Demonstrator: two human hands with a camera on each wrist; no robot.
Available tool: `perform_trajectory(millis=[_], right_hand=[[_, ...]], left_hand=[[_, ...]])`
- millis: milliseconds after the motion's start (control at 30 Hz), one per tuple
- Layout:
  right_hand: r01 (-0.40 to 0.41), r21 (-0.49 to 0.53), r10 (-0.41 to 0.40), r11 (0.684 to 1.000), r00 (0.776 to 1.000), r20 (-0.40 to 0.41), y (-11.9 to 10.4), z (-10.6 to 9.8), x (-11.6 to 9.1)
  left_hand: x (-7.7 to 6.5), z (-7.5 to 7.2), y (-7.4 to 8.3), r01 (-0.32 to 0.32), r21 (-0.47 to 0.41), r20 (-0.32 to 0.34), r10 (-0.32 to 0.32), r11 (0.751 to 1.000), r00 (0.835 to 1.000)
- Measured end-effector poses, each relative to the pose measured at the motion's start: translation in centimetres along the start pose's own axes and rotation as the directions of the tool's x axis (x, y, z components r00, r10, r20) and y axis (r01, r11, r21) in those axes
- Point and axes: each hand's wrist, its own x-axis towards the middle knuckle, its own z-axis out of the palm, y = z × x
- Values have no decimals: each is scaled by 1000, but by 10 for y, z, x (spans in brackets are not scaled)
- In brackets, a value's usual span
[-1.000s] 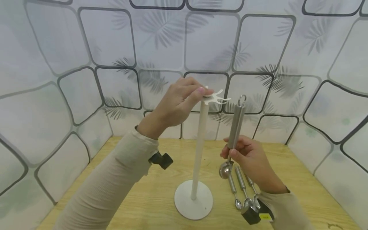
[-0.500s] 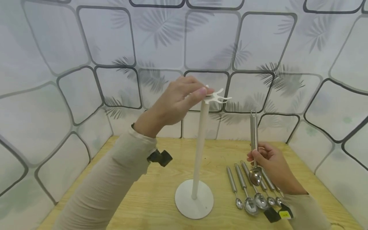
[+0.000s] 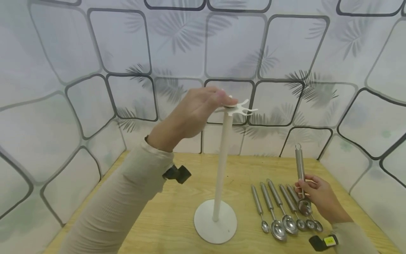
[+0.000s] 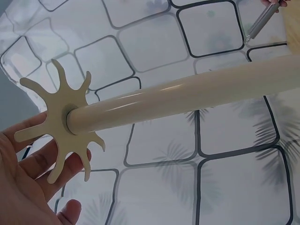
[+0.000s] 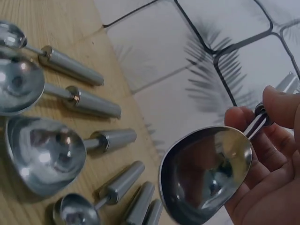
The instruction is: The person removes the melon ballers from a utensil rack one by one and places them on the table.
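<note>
A white stand (image 3: 222,158) rises upright from a round base (image 3: 210,234) on the table. My left hand (image 3: 192,113) rests its fingers on the stand's top. In the left wrist view those fingers lie behind the hooked top plate (image 4: 55,115), and the hooks carry nothing. At the right, my right hand (image 3: 326,199) grips a steel scoop (image 3: 299,163) near the neck, handle up and bowl down. Its wide bowl (image 5: 201,173) shows in the right wrist view. Beneath and left of this hand, several steel scoops (image 3: 278,230) lie in a row, one partly covered.
The wooden table (image 3: 171,211) bears the stand at its middle and the scoop row at its right. A patterned curtain (image 3: 177,46) surrounds the back and both sides. Small dark wrist cameras sit on both sleeves.
My right hand has moved right and down, away from the stand, with the scoop. More of the scoop row has come into sight. My left hand stays on the stand's top.
</note>
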Motion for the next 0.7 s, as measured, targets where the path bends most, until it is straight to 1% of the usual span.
perform_trajectory(millis=[67, 133, 167, 300, 400, 467, 533, 600, 700], right_hand=[[-37, -86, 35, 996, 999, -25, 7, -6, -2], [-71, -188, 63, 980, 997, -45, 12, -12, -4], [-88, -224, 77, 971, 995, -57, 15, -15, -4], [-175, -335, 162, 926, 985, -66, 24, -30, -7], [-249, -386, 249, 888, 967, -49, 29, -40, -7], [-281, -397, 291, 874, 956, -36, 33, -46, -6], [-306, -393, 323, 867, 946, -22, 37, -51, -6], [-316, -382, 340, 868, 940, -6, 40, -56, -6], [-332, -340, 359, 880, 933, 20, 43, -62, -7]], left_hand=[[-1, 0, 0, -5, 9, -6, 5, 1000, 1000], [-2, 0, 0, -5, 15, -15, 5, 1000, 1000], [-3, -1, 0, -2, 18, -19, 3, 1000, 1000], [-3, -1, 1, 0, 8, -35, 0, 1000, 999], [-3, -1, 1, 3, -5, -40, -3, 1000, 999], [-4, -1, 1, 8, -6, -41, -8, 1000, 999], [-4, -1, 2, 14, -8, -41, -14, 1000, 999], [-4, -1, 2, 19, -9, -41, -20, 1000, 999], [-5, -1, 2, 23, -10, -42, -24, 1000, 999]])
